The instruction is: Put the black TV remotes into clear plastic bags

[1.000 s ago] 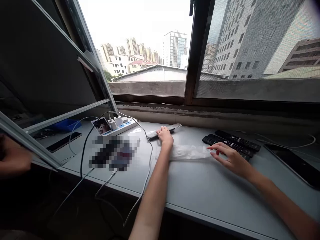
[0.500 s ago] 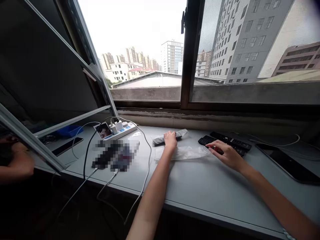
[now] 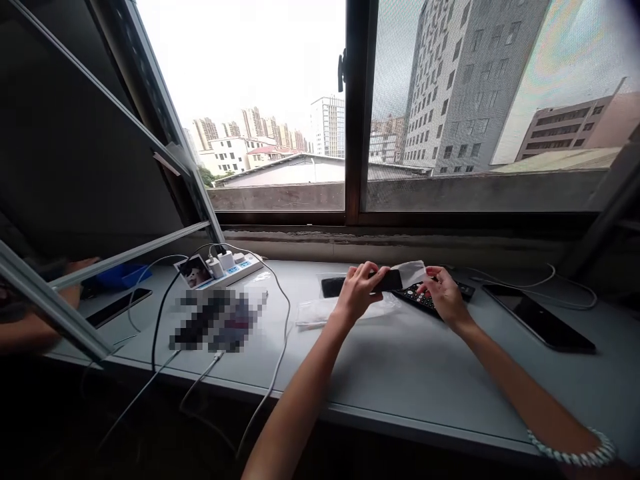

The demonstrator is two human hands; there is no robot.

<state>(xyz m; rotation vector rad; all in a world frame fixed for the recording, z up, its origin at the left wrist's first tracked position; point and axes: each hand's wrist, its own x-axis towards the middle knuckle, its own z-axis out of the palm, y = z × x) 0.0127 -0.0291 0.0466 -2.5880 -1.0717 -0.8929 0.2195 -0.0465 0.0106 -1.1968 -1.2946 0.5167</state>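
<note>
Left hand point(image 3: 356, 290) out front, fingers curled round a black remote point(image 3: 393, 281)! Right hand point(image 3: 445, 298) angled in, fingers pinching the clear bag point(image 3: 413, 272), over a grey table point(image 3: 400, 380) below the window point(image 3: 355, 147).

The held remote point(image 3: 391, 281) is solid black, its bag point(image 3: 413, 273) milky and see-through — both above a pale blue-grey desk point(image 3: 425, 387). White and teal alternate along the bracelet point(image 3: 575, 459); the tray point(image 3: 123, 277) is blue — the power strip point(image 3: 239, 269) white.
</note>
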